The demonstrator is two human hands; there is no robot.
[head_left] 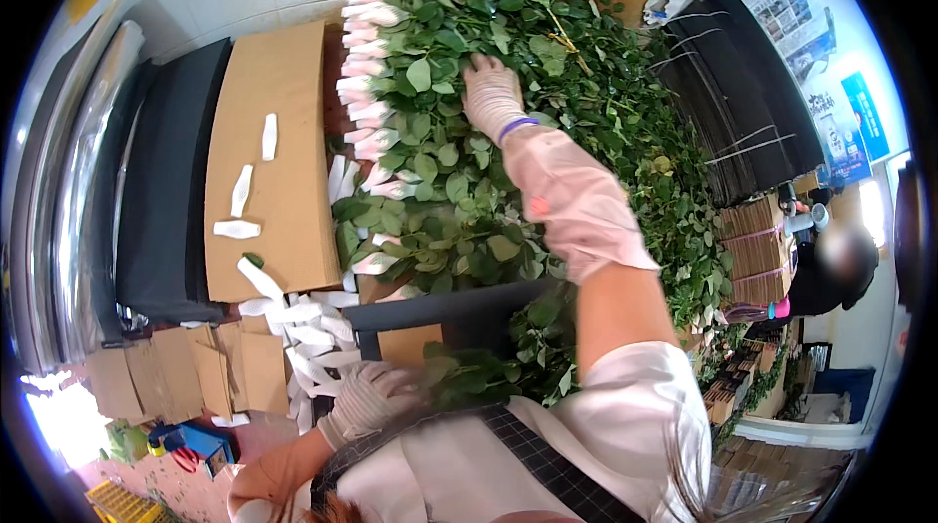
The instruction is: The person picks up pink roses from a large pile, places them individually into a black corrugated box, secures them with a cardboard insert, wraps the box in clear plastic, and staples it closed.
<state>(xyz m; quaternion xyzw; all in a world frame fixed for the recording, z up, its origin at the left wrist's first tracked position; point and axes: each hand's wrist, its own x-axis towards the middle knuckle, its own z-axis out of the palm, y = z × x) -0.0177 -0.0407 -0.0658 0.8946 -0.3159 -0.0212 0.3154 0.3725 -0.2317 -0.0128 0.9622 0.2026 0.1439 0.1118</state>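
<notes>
A big heap of leafy rose stems [586,64] lies before me, the pale pink blooms in white foam net sleeves [366,64] lined up along its left side. My right hand [491,93], in a whitish glove with a purple band at the wrist, rests on the leaves near the top, fingers apart; I see nothing held in it. Close to my body, my gloved left hand [371,396] is beside a pile of loose white foam sleeves [313,337]. Blurred leafy stems [469,371] are just right of its fingers, which are too smeared to show a grip.
A brown cardboard sheet [269,64] with a few foam sleeves leans at left, beside black sheets [176,181] and clear plastic wrap rolls [103,181]. Bundled black sheets [743,93] and tied cardboard [757,254] stand right. Another person [831,269] is farther right. A yellow crate [127,503] sits lower left.
</notes>
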